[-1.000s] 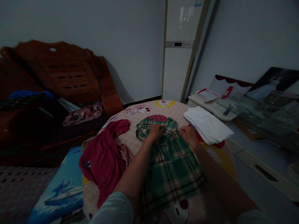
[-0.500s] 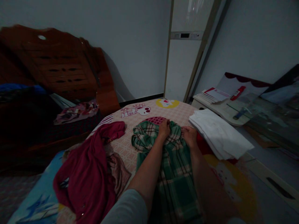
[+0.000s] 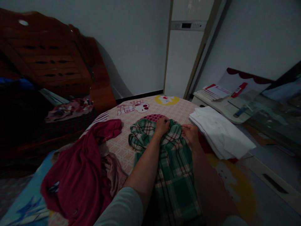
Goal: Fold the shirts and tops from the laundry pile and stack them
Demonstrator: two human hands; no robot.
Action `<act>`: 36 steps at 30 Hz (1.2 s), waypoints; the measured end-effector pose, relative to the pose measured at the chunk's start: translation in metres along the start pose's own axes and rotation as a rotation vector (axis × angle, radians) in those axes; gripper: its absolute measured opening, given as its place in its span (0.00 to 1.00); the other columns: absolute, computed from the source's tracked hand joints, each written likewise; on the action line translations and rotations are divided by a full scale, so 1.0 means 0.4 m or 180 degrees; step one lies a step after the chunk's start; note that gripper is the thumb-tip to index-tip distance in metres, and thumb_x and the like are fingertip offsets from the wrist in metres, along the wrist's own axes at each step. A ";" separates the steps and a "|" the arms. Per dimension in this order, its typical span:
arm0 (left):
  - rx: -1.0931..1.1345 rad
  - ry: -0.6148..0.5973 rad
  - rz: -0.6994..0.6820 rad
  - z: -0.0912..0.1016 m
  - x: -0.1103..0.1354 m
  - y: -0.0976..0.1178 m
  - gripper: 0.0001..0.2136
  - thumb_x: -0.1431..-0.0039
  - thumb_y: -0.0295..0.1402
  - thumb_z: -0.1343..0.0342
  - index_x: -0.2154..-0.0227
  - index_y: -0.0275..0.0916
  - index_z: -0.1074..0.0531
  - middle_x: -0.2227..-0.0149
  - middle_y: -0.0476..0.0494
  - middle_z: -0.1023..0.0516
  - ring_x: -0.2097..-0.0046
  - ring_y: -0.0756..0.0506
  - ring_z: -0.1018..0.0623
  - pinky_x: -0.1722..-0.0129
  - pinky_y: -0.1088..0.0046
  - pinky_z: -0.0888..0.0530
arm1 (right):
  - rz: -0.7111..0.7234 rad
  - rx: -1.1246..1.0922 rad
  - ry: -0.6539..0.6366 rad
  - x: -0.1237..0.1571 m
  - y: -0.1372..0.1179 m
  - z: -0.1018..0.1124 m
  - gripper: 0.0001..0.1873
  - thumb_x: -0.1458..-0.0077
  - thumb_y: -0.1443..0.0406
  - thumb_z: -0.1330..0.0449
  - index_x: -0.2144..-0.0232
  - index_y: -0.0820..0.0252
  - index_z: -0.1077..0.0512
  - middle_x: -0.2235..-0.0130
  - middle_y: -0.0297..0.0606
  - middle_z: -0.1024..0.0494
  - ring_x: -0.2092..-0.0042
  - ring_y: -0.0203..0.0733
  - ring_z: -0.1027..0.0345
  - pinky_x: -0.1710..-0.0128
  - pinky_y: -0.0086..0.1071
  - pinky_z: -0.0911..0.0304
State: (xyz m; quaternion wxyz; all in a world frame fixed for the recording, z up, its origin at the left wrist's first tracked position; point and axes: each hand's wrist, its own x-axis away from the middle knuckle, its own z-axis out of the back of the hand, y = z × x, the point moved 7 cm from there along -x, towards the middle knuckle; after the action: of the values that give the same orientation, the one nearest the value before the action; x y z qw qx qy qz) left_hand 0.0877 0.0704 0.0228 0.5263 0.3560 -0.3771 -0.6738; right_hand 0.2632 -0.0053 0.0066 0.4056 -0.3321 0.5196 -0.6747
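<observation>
A green plaid shirt [image 3: 175, 175] lies spread on a round table with a pink cartoon-print cloth [image 3: 138, 110]. My left hand [image 3: 162, 125] pinches the bunched fabric at the shirt's far end, near the collar. My right hand [image 3: 191, 134] grips the same far end just to the right, fingers curled on the cloth. Both forearms stretch over the shirt.
A dark red garment [image 3: 82, 169] lies crumpled on the table's left side over a pinkish cloth [image 3: 115, 171]. Folded white cloth [image 3: 219, 131] is stacked at the right. A wooden bed frame [image 3: 51, 59] stands left, a tall white appliance [image 3: 185, 53] behind, a cluttered low surface [image 3: 225, 100] right.
The view has shifted closer and lower over the table. My hands have drawn nearer to each other at the shirt's far end, and the plaid cloth has narrowed.
</observation>
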 end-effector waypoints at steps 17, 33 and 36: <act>0.2302 0.0093 0.0325 0.067 -0.020 -0.004 0.16 0.43 0.24 0.51 0.53 0.37 0.28 0.75 0.51 0.25 0.73 0.53 0.23 0.68 0.79 0.24 | 0.0571 0.0648 -0.0607 0.016 -0.058 -0.007 0.14 0.56 0.56 0.38 0.81 0.61 0.28 0.85 0.31 0.31 0.81 0.34 0.39 0.81 0.26 0.45; 0.0898 -0.0206 -0.1380 -0.002 -0.027 0.056 0.21 0.40 0.27 0.55 0.46 0.38 0.28 0.42 0.42 0.27 0.40 0.45 0.29 0.37 0.63 0.36 | 0.1400 0.3020 -0.0878 0.102 -0.110 -0.126 0.15 0.41 0.65 0.46 0.58 0.52 0.21 0.60 0.42 0.18 0.58 0.48 0.26 0.60 0.34 0.37; 0.0441 -0.0168 -0.1350 -0.002 -0.028 0.058 0.20 0.41 0.25 0.55 0.49 0.36 0.26 0.44 0.40 0.25 0.41 0.45 0.28 0.38 0.64 0.35 | 0.1299 0.2824 -0.0554 0.082 -0.100 -0.108 0.13 0.41 0.65 0.47 0.62 0.54 0.22 0.63 0.40 0.18 0.60 0.45 0.26 0.62 0.31 0.38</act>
State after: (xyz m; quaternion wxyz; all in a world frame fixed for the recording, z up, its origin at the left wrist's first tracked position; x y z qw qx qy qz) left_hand 0.1008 0.0775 0.0440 0.3370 0.4449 -0.3528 -0.7510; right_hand 0.2028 -0.0107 0.0358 0.6735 -0.0741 0.2010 -0.7074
